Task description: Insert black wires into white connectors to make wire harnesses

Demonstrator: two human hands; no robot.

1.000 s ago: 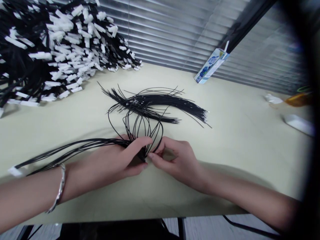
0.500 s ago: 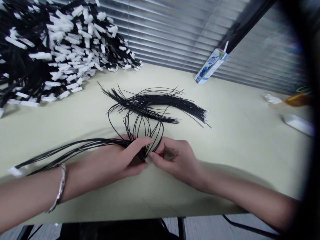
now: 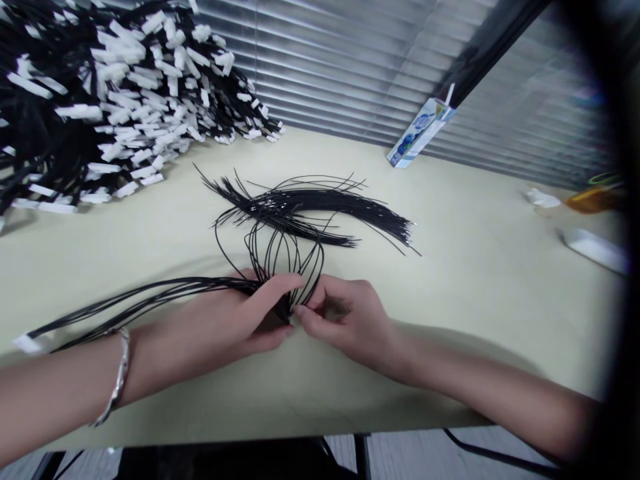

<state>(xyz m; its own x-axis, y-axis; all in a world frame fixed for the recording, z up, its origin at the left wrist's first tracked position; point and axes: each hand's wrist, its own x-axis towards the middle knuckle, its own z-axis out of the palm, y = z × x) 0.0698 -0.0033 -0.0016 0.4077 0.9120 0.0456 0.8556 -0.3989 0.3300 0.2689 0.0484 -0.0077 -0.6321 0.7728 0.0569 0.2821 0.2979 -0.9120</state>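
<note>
My left hand (image 3: 255,310) is closed round a bunch of thin black wires (image 3: 175,288). These run back along the forearm to a white connector (image 3: 29,343) at the far left. Other wires loop up from the fingers towards the table's middle. Close beside it, my right hand (image 3: 340,310) pinches a wire end between thumb and forefinger, right at the left hand's fingertips; the exact tip is hidden. Just beyond both hands lies a loose pile of cut black wires (image 3: 350,203) with bright bare ends.
A large heap of black cables with white connectors (image 3: 145,113) fills the back left. By the window blind (image 3: 330,67) leans a blue-and-white drink carton (image 3: 420,133) with a straw. A white object (image 3: 595,250) and an orange item (image 3: 595,200) lie at the right. The table's front edge (image 3: 240,441) runs below.
Almost nothing differs. My right hand has shifted very slightly left, still pinching at the left fingertips, and the wire loop beside it has narrowed a little.
</note>
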